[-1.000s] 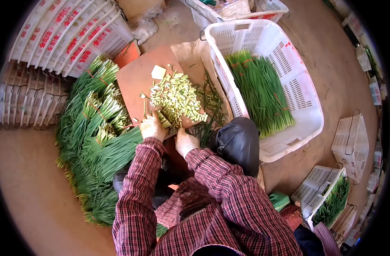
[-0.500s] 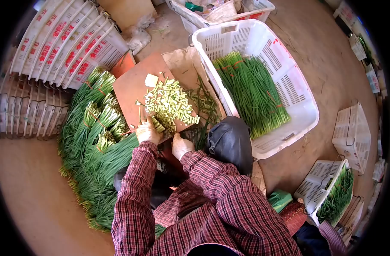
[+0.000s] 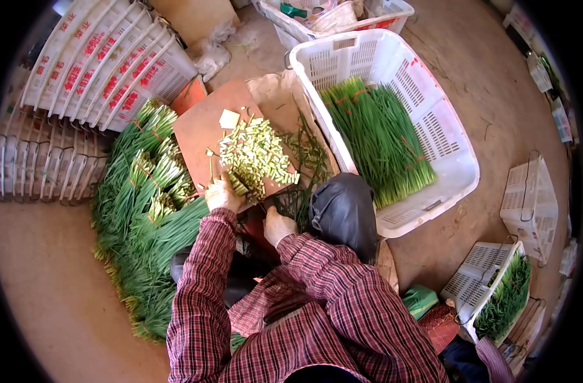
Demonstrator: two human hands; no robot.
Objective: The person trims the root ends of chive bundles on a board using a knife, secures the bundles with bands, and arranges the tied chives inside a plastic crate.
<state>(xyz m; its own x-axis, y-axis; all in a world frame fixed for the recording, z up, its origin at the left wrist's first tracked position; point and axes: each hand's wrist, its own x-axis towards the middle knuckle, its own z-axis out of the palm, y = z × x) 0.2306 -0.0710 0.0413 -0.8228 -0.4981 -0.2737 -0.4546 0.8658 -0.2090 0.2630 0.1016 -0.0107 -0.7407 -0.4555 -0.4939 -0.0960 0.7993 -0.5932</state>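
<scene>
My left hand [image 3: 224, 193] is closed around a bundle of green chives at the near edge of a brown board [image 3: 199, 124]. The bundle's pale cut ends [image 3: 238, 186] stick out past my fingers. Short chopped stalk pieces [image 3: 256, 150] lie heaped on the board, beside a small pale block [image 3: 228, 119]. To the right and just below the board, my right hand [image 3: 279, 226] has its fingers curled. A thin dark edge shows near its thumb, but what it grips is mostly hidden.
Banded chive bundles [image 3: 138, 210] are piled on the floor at left. A white basket [image 3: 454, 185] at right holds more bundles. Stacked white crates [image 3: 106, 64] stand at upper left, and another chive-filled basket [image 3: 464, 281] is at lower right. My dark-covered knee [image 3: 342, 210] is beside the basket.
My right hand has drawn a little right and down, away from my left hand. My left hand stays on the bundle. The whole view has shifted slightly.
</scene>
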